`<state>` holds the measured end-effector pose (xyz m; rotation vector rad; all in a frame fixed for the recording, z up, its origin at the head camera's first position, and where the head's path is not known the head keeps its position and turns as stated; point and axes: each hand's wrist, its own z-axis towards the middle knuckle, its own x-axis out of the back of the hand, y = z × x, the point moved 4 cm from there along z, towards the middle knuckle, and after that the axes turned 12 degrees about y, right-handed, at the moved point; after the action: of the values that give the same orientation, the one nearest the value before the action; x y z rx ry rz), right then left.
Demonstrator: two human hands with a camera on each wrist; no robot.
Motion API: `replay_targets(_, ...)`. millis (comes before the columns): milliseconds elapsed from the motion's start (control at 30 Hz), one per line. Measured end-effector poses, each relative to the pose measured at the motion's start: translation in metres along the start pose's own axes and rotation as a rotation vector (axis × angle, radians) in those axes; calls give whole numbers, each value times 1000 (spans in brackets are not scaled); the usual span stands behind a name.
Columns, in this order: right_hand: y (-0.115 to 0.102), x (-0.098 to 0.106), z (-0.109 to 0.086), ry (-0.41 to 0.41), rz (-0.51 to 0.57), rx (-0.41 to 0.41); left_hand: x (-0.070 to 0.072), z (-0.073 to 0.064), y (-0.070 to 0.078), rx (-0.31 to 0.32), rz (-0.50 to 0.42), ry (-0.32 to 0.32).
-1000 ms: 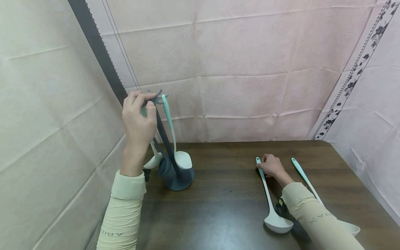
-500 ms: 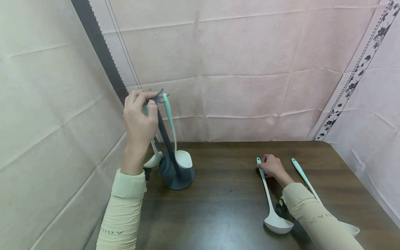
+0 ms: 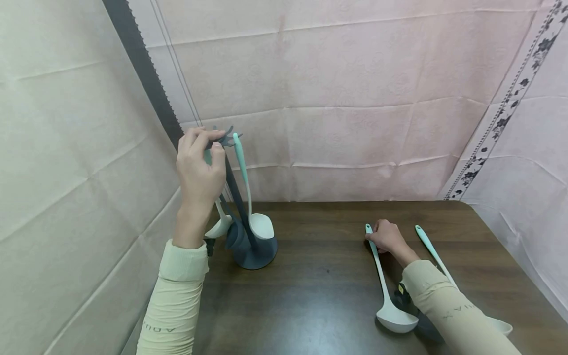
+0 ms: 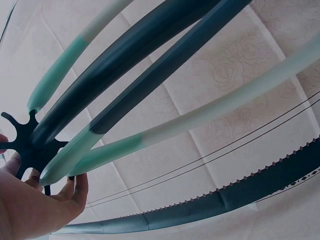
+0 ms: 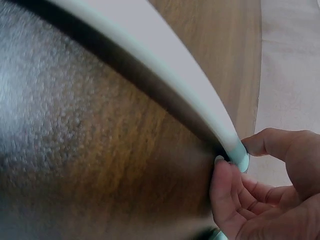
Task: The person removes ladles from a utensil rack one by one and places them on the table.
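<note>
My left hand (image 3: 200, 162) grips the star-shaped hook top (image 4: 31, 145) of a dark blue-grey utensil stand (image 3: 254, 256) on the left of the table. From the stand hangs a white turner-like utensil (image 3: 261, 226) with a mint handle. Behind it hang a dark-headed utensil (image 3: 235, 233) and another white-headed utensil (image 3: 219, 228), whose upper part my left hand hides. At right, a white ladle (image 3: 395, 318) with a mint handle lies on the table. My right hand (image 3: 387, 235) pinches its handle end (image 5: 239, 156) between thumb and fingers.
Right of the ladle lies another mint-handled utensil (image 3: 428, 240), its middle hidden by my right sleeve and its white head partly showing. The dark wooden table (image 3: 319, 276) meets pale cloth walls (image 3: 337, 123) at the back and sides.
</note>
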<state>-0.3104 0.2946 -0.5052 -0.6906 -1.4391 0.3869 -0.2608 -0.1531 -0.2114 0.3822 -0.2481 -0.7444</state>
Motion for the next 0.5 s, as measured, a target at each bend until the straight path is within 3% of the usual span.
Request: replay_targets(500, -1, 6, 0, -36, -25, 48, -1, 0, 1, 2, -2, 5)
